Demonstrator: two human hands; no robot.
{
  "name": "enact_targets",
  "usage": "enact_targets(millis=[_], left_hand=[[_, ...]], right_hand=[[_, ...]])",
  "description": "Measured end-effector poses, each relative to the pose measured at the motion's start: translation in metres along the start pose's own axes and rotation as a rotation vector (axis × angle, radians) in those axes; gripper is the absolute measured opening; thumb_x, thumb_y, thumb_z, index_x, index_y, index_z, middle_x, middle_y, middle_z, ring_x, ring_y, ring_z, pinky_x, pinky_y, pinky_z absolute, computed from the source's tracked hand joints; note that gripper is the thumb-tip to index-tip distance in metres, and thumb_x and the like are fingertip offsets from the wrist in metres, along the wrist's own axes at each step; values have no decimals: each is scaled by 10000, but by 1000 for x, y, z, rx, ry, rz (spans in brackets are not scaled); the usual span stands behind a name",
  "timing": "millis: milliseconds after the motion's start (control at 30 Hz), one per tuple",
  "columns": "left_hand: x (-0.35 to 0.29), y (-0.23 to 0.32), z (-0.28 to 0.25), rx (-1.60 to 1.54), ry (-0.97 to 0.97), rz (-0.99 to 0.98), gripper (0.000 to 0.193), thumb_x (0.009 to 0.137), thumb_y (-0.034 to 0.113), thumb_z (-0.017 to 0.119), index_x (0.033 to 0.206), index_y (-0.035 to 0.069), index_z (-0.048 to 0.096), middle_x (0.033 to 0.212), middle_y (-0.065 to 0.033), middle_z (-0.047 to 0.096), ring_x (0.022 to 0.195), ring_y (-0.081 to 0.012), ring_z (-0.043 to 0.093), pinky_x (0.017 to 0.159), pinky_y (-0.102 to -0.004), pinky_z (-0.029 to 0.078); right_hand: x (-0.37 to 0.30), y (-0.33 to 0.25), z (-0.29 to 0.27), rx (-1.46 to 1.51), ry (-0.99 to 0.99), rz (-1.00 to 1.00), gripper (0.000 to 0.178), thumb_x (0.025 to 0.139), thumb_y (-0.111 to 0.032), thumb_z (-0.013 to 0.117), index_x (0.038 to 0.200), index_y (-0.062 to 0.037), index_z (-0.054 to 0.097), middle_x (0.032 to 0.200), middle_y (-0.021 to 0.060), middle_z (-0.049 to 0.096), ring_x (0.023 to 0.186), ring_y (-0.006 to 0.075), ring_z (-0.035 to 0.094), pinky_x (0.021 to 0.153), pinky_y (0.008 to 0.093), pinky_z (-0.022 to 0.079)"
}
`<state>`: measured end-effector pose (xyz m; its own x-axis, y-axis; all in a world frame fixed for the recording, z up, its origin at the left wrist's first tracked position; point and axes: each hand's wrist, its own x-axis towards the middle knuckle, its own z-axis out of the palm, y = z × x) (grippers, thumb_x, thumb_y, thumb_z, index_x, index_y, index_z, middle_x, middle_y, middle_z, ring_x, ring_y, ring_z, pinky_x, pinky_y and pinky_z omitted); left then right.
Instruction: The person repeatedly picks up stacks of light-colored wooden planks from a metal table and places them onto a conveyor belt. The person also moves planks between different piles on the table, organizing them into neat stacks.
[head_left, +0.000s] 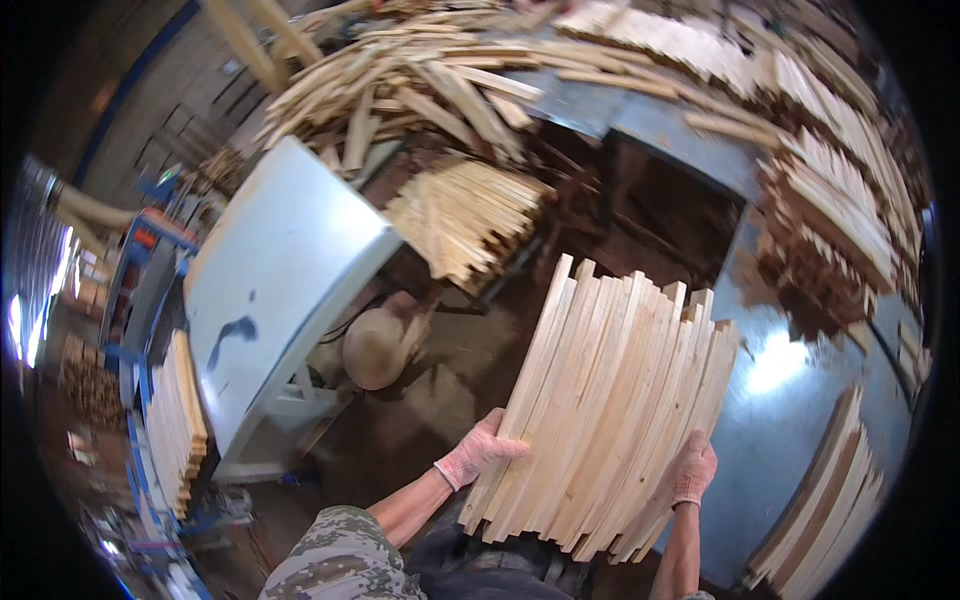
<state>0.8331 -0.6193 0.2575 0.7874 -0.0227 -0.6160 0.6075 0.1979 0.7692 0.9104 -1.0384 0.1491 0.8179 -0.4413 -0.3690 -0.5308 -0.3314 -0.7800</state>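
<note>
Your left hand (482, 452), in a pinkish work glove, is clasped on the left edge of a bundle of pale wooden slats (610, 400), fingers laid across the face of the outermost slat. Your right hand (694, 470), gloved the same, grips the bundle's right edge low down, thumb side up. The slats stand on edge side by side, fanned a little, their upper ends stepped unevenly and tilted away from you toward the upper right; their lower ends sit just above your lap. The bundle hangs between the two hands over a dark gap, just left of a grey metal table (790, 440) with a bright glare spot on it. On that table's near right corner lies a neat stack of longer slats (820, 500). Farther up the right side run rows of stacked short pieces (830, 220), some darker brown. Ahead, beyond the gap, a loose bundle of thin sticks (470, 215) juts out, and behind it a jumbled heap of offcuts (420, 80). To your left stands a white machine cabinet (270, 280), a round tan hat-like object (375, 345) beside its base, and another slat stack (175, 420) on a blue frame. No labels or signs can be made out.
</note>
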Motion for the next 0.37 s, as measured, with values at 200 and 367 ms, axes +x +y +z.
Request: enact_targets(millis=[200, 367], left_hand=[[-95, 30, -116, -153, 94, 245, 870, 770, 231, 907, 1515, 31, 506, 1419, -80, 592, 1310, -206, 538, 1159, -373, 404], [-188, 54, -228, -271, 203, 368, 857, 789, 226, 878, 1533, 38, 496, 1425, -77, 593, 1325, -195, 526, 1167, -370, 395]], right_hand=[[-58, -133, 87, 98, -126, -263, 559, 1054, -517, 645, 963, 28, 730, 796, 51, 678, 765, 145, 555, 738, 362, 500], [-153, -273, 178, -131, -211, -514, 615, 1021, -570, 663, 881, 26, 711, 731, 60, 665, 710, 164, 554, 694, 377, 492]])
